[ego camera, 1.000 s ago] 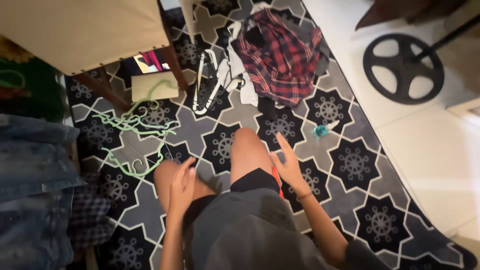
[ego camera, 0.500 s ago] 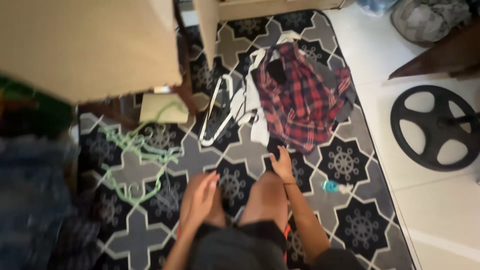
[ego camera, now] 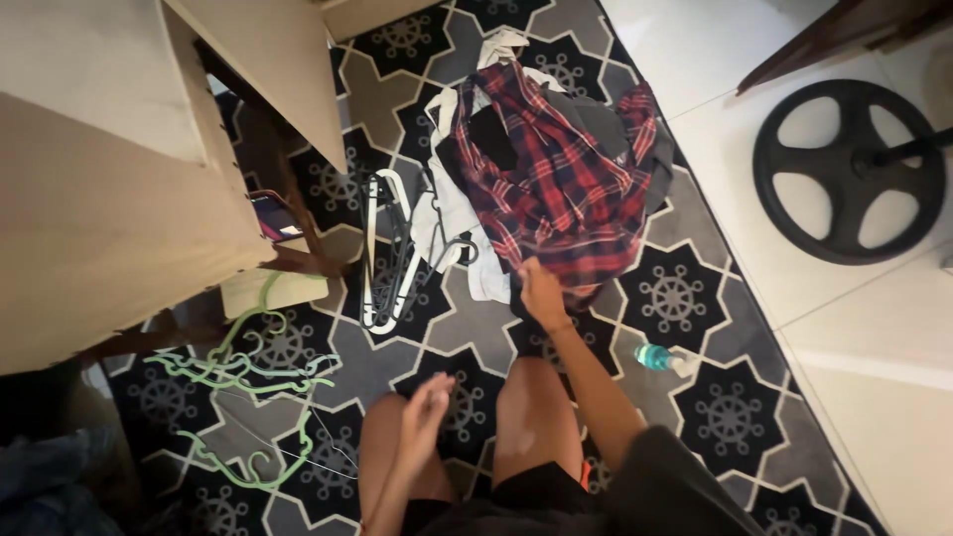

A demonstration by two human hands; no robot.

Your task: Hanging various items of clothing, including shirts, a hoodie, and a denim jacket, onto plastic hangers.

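Red plaid shirt point(ego camera: 556, 179) lies crumpled on top of a small clothes pile on the patterned rug point(ego camera: 695, 298), ahead of the knees. Right hand point(ego camera: 541, 294) reaches out, fingers pinched on the shirt's near hem; grip looks closed on the fabric. Left hand point(ego camera: 425, 407) hovers above the left knee, fingers loose and open, holding nothing.

Pale and dark garments point(ego camera: 452, 213) lie under and beside the shirt, edges overlapping. White and grey hangers point(ego camera: 387, 253) lie just left of the pile, touching it.

Risks, as judged:
- A pull on the hem alone may drag the garments underneath along, since the layers overlap
- A hanger hook could catch in the cloth, as the hangers touch the pile
- Small teal bottle point(ego camera: 660, 358) lies near the right forearm; a sweep of the arm could knock it rolling
- Green hangers point(ego camera: 248, 372) lie tangled well to the left, unlikely to interfere
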